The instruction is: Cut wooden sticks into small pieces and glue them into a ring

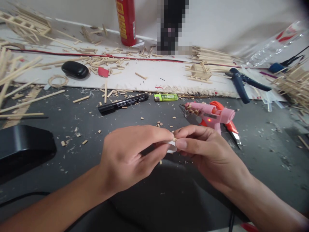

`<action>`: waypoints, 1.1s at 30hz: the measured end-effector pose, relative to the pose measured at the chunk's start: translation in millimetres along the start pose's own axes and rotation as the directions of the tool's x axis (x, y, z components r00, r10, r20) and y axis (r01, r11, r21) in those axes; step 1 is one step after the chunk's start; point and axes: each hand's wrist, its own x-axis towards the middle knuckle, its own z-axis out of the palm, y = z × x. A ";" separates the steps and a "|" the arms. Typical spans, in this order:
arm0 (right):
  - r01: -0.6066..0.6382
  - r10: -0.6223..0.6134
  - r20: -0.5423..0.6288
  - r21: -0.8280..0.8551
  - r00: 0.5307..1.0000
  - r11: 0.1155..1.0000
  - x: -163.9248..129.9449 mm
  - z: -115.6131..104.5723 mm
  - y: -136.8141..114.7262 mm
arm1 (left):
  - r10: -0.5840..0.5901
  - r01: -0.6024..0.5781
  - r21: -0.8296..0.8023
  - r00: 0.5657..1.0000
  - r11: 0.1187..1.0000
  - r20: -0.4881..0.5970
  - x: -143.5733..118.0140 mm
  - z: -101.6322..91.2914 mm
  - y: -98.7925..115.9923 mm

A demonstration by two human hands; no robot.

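Both hands meet over the dark table in the middle of the head view. Between them is a small white curved piece (172,148), like a ring or a bent strip, with a tiny bit of wood (174,140) at its top. My left hand (135,154) is closed, thumb and fingers pinching the white piece from the left. From the right, my right hand (200,145) pinches the same spot between thumb and forefinger. The fingertips hide much of both pieces. Just behind my right hand lies a pink glue gun (209,112) with its red light lit.
Behind the hands lie a black marker (123,103) and a green lighter (166,97). Orange-handled scissors (233,130) rest under the glue gun, with dark blue pliers (241,83) beyond. Wooden sticks (31,100) and offcuts are scattered about. A red can (126,24) stands at the back.
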 end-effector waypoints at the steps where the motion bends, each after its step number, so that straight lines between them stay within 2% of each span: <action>1: -0.002 0.002 0.004 0.002 1.000 1.000 0.6 -0.1 0.0 | 0.016 -0.016 -0.006 1.000 1.000 0.001 0.5 0.0 -0.2; 6: -0.023 0.022 0.048 0.012 0.999 1.000 4.1 -0.7 -0.9 | 0.095 -0.094 -0.028 0.995 0.995 0.025 2.7 -0.9 -2.3; 11: 0.038 -0.039 0.049 0.023 0.998 0.999 3.0 -3.6 -4.0 | -0.006 0.006 -0.071 1.000 0.997 -0.001 7.7 -6.7 -0.6; 13: 0.085 -0.084 0.034 -0.043 0.996 0.995 0.9 -5.0 -5.4 | -0.057 0.052 -0.092 0.997 0.994 -0.050 13.4 -11.9 -1.3; 15: 0.132 -0.127 0.035 -0.198 0.991 0.971 -1.4 -5.8 -7.0 | -0.103 0.079 -0.140 0.978 0.987 -0.180 21.6 -18.0 -6.5; 16: 0.151 -0.147 0.035 -0.306 0.988 0.940 -2.5 -5.9 -7.9 | -0.128 0.079 -0.185 0.955 0.980 -0.268 26.2 -20.9 -11.3; 18: 0.172 -0.177 0.043 -0.544 0.983 0.821 -4.6 -5.9 -10.0 | -0.189 0.046 -0.316 0.878 0.948 -0.439 35.1 -25.5 -24.4; 20: 0.166 -0.164 0.078 -0.753 0.983 0.636 -6.8 -7.0 -12.8 | -0.257 0.027 -0.439 0.843 0.898 -0.473 41.4 -27.5 -38.4; 22: 0.174 -0.112 0.138 -0.875 0.984 0.452 -9.7 -10.2 -16.5 | -0.317 0.045 -0.499 0.820 0.866 -0.476 43.6 -26.8 -47.9; 24: 0.198 -0.060 0.189 -0.921 0.980 0.334 -13.6 -15.8 -21.2 | -0.337 0.077 -0.506 0.830 0.859 -0.445 41.9 -24.0 -49.8; 26: 0.233 -0.065 0.223 -0.927 0.973 0.294 -18.4 -22.6 -26.8 | -0.325 0.090 -0.493 0.850 0.865 -0.414 37.9 -20.3 -44.9; 30: 0.359 -0.240 0.297 -0.889 0.924 0.284 -26.1 -31.1 -36.0 | -0.293 0.111 -0.460 0.891 0.881 -0.346 27.1 -14.4 -26.9; 33: 0.367 -0.375 0.235 -0.869 0.897 0.332 -28.0 -26.5 -35.7 | -0.241 0.124 -0.395 0.935 0.910 -0.260 17.8 -11.7 -15.0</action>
